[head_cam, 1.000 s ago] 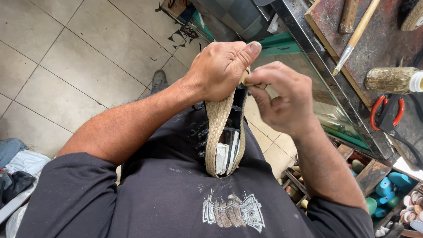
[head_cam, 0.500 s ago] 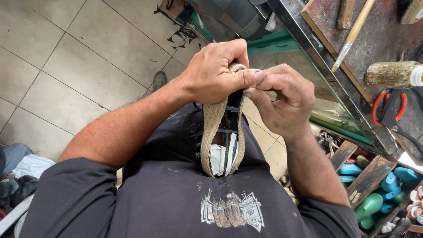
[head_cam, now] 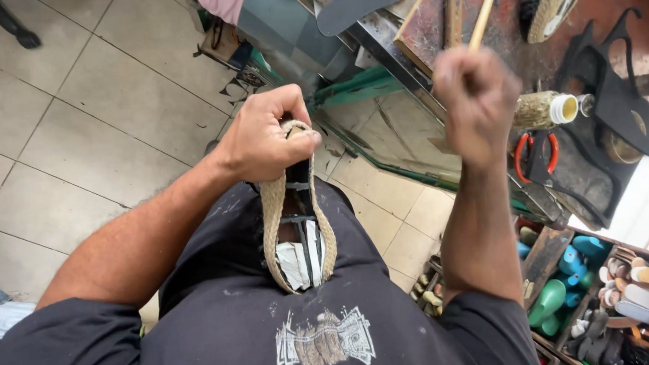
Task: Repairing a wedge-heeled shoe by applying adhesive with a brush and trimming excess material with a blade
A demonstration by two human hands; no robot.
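1. Jute-soled sandal (head_cam: 297, 227) sits upright against the lap, rope edge pale, dark straps inside.
2. Left hand (head_cam: 268, 142) clamps its toe; right hand (head_cam: 475, 95) is a raised, blurred fist, apart.
3. Beige tiled floor (head_cam: 66, 106) lies below; cluttered workbench (head_cam: 589, 69) stands alongside.

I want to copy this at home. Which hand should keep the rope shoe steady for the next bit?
Probably the left hand: it grips the toe end of the rope-soled shoe, braced against the body. The right hand is raised in a blurred fist, away from the shoe.

Right hand (head_cam: 476, 99) motion-blurred, grip unreadable; left hand (head_cam: 264, 138) hides sandal (head_cam: 297, 235) toe.
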